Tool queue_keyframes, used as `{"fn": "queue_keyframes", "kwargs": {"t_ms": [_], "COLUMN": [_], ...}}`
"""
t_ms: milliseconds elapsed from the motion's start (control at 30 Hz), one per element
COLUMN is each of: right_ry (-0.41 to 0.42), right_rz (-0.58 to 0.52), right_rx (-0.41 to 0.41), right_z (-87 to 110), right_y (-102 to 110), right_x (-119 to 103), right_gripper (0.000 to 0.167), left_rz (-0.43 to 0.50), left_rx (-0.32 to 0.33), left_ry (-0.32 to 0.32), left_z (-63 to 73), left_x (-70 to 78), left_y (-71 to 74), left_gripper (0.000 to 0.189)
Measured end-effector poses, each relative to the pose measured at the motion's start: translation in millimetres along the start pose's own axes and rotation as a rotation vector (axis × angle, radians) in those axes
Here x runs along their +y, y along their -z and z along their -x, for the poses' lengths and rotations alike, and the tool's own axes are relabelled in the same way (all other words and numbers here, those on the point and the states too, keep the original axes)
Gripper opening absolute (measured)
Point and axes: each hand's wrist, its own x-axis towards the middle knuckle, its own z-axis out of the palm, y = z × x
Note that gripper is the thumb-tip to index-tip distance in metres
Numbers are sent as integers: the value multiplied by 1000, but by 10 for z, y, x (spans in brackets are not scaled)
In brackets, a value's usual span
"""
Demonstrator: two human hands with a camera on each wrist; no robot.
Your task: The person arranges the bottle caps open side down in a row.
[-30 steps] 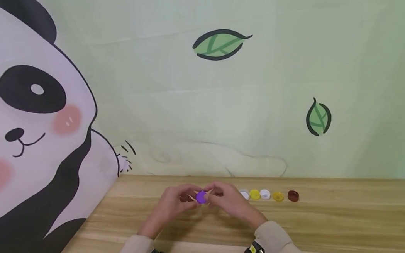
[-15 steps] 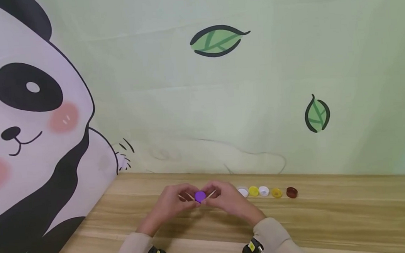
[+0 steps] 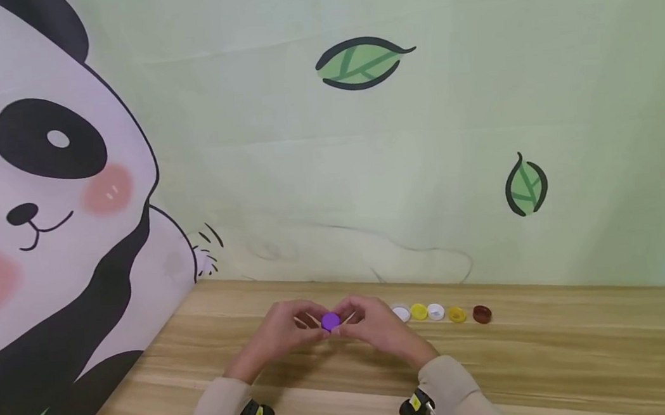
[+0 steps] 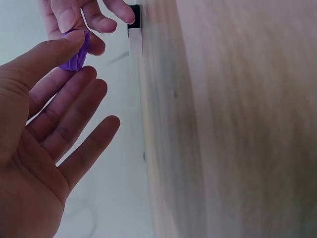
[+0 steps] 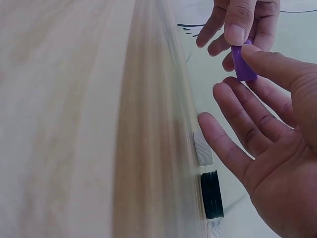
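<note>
Both grips, left hand (image 3: 287,328) and right hand (image 3: 376,325), are pinching the purple cap (image 3: 330,322) from opposite sides, thumbs and fingertips pressing against it while the other fingers are sticking out free. It is being held between the hands, above the tabletop (image 3: 570,358). To the right of the right hand, 5 caps are lying in a row: a white cap (image 3: 400,314), a yellow cap (image 3: 419,312), another white cap (image 3: 436,312), an amber cap (image 3: 456,315) and a dark red cap (image 3: 482,314). Behind, the pale green wall (image 3: 258,110) is showing a panda (image 3: 61,249) and 2 leaves (image 3: 364,66).
</note>
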Motion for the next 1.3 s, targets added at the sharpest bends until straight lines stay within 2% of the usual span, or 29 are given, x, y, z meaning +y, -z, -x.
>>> {"fn": "queue_keyframes", "kwargs": {"t_ms": [267, 467, 700, 867, 1100, 1300], "right_ry": [-23, -32, -21, -38, -28, -27], "right_rz": [4, -19, 21, 19, -1, 19], "right_rx": [-1, -30, -64, -91, -151, -189], "right_z": [14, 34, 59, 98, 122, 133], "right_y": [7, -9, -78, -117, -149, -176], "right_x": [3, -5, -69, -127, -154, -141], "right_gripper": [23, 21, 20, 19, 20, 22], "left_rz": [23, 52, 90, 118, 110, 113], "left_rx": [-27, -41, -69, -120, -221, -259], "left_ry": [-4, -26, 17, 18, 58, 68], "left_z": [-4, 56, 155, 199, 219, 237], "left_x": [7, -1, -19, -31, -41, -44], "left_y": [3, 35, 86, 116, 147, 150], "left_gripper": [26, 25, 23, 23, 23, 23]}}
